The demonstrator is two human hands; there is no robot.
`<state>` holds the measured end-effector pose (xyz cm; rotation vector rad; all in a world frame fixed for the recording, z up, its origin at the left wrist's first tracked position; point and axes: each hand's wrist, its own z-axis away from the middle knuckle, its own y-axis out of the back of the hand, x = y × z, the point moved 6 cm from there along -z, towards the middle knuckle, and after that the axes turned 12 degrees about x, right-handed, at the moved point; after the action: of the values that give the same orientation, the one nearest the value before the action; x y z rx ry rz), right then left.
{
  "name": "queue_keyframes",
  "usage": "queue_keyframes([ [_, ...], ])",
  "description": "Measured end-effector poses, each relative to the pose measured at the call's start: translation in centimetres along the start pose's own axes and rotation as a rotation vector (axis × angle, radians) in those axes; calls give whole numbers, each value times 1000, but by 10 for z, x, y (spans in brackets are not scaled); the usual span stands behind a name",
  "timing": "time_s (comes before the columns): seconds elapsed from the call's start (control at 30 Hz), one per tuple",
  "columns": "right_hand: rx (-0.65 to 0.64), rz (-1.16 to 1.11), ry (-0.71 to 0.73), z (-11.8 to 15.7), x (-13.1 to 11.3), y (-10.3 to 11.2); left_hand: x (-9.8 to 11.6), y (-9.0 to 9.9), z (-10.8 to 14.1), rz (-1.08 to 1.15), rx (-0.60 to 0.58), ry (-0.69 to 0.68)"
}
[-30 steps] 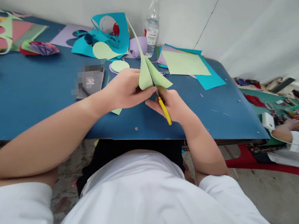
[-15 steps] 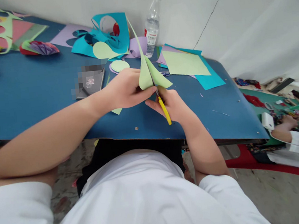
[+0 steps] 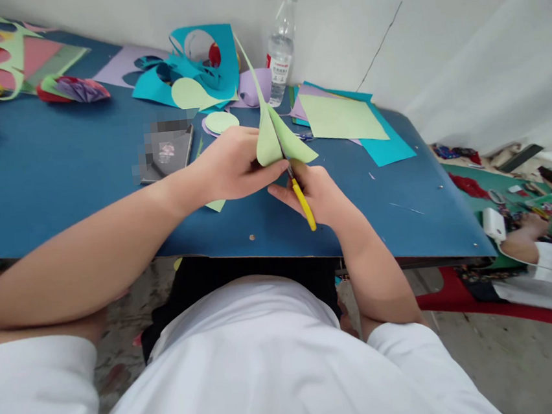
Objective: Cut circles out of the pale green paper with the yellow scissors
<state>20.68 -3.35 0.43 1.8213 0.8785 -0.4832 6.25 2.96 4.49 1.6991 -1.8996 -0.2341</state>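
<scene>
Above the blue table (image 3: 111, 216), my left hand (image 3: 233, 162) pinches a sheet of light green paper (image 3: 267, 144) near its lower edge. A pair of scissors (image 3: 303, 203) with yellow handles is gripped in my right hand (image 3: 317, 190). Its blades sit in a slit between two raised flaps of the green paper and are mostly hidden there. Behind my left hand lies a small stack of light green and purple paper circles (image 3: 221, 122). A green paper scrap (image 3: 216, 205) pokes out below my left wrist.
A water bottle (image 3: 281, 57) stands by the wall, beside cut blue paper (image 3: 222, 49). Coloured sheets (image 3: 345, 117) lie to the right, a dark phone-like object (image 3: 168, 152) to the left. Farther right, another person's hand (image 3: 534, 224) is at a green table.
My hands, the scissors and the green paper look almost unchanged. At the far right, the other person's hands have shifted slightly apart.
</scene>
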Motion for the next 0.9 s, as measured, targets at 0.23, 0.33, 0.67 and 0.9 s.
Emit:
queue_keyframes([
  [0.23, -10, -17, -8, 0, 0, 0, 5, 1, -1, 35, 63, -20],
  [0.33, -13, -27, -2, 0, 0, 0, 4, 0, -1, 19, 39, -13],
  [0.67, 30, -46, 38, 1, -2, 1, 2, 0, 0, -8, 12, -9],
  [0.9, 32, -22, 36, 1, -1, 0, 0, 0, 1, 16, -4, 22],
])
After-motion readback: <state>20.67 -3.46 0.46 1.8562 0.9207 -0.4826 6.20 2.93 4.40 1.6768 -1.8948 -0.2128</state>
